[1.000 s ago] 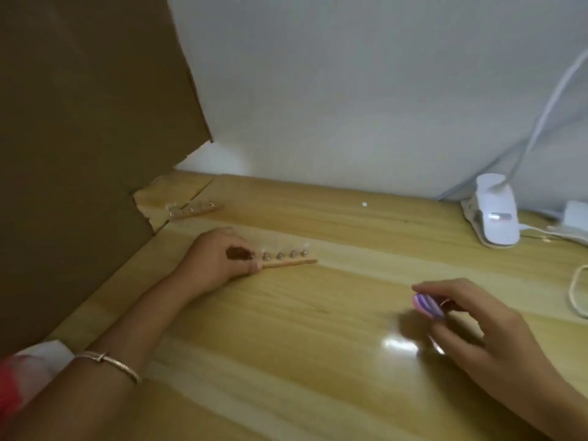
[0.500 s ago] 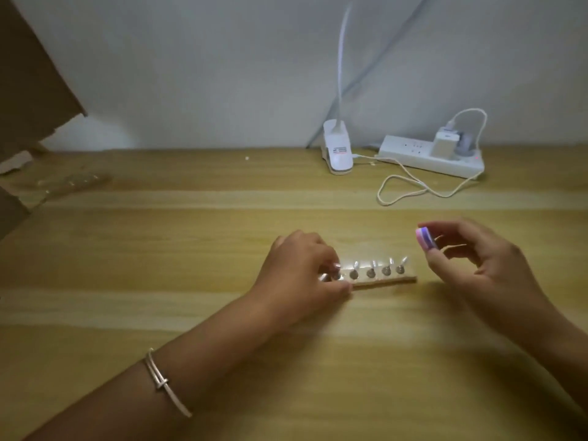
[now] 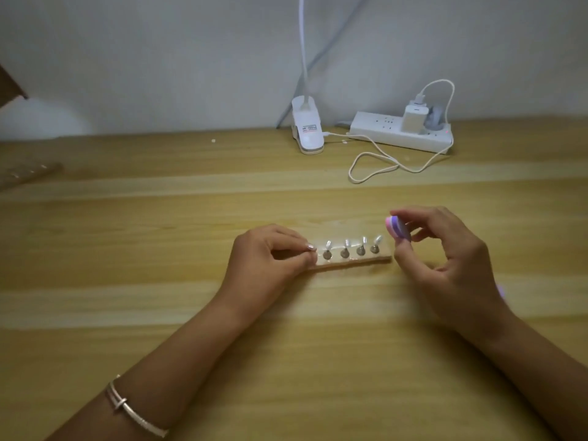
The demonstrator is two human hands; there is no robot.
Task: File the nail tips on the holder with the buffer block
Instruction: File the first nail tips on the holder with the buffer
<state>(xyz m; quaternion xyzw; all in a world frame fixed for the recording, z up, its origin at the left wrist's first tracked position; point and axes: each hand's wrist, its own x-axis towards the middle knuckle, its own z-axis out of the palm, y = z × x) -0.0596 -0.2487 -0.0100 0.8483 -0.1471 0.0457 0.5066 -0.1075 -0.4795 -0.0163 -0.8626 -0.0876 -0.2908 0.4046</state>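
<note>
Centrally on the wooden table (image 3: 159, 249), the holder (image 3: 350, 262) with its nail tips (image 3: 346, 243) is pinched at its left end by the left hand (image 3: 270, 259), while the buffer block (image 3: 397, 229) is gripped just beside its right end by the right hand (image 3: 451, 259)

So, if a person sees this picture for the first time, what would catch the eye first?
Probably the two hands at the centre: the left hand pinches the left end of a holder carrying a row of nail tips. The right hand holds a pink and purple buffer block near the holder's right end. Farther back on the table stand a white clip lamp and a power strip.
</note>
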